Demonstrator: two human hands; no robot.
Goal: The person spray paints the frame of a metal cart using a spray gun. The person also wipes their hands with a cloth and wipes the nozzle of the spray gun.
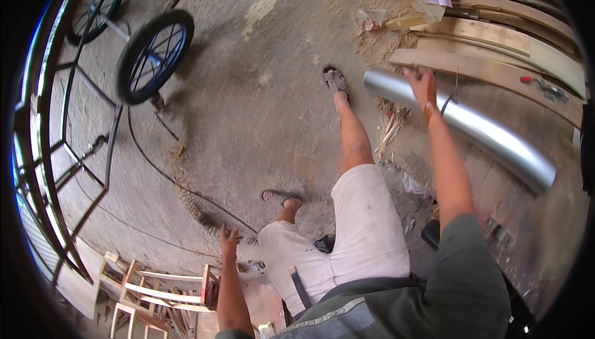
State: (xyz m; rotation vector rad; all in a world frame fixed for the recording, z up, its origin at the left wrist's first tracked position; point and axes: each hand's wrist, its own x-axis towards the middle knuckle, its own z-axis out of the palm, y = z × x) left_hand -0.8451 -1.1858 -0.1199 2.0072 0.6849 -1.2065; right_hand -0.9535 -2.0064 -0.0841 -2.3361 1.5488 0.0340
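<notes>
Near, on the left side, the left hand (229, 241) is well apart from the tube; its fingers are a little curled and separated, and I see nothing in them. Wooden frames (167, 298) are near it. Farther, on the right side, is the silver tube (489, 129), with the right hand (423, 88) at its far left part. These fingers are bent and somewhat apart; I cannot tell if they press on the metal. In my judgement, the tube could roll or swing, because it is round and smooth, and only one hand is at it, close to one end. Its long axis slants from far left to near right, and the left end points toward the sandal (335, 81). Beyond the tube lie wooden boards (477, 65).
</notes>
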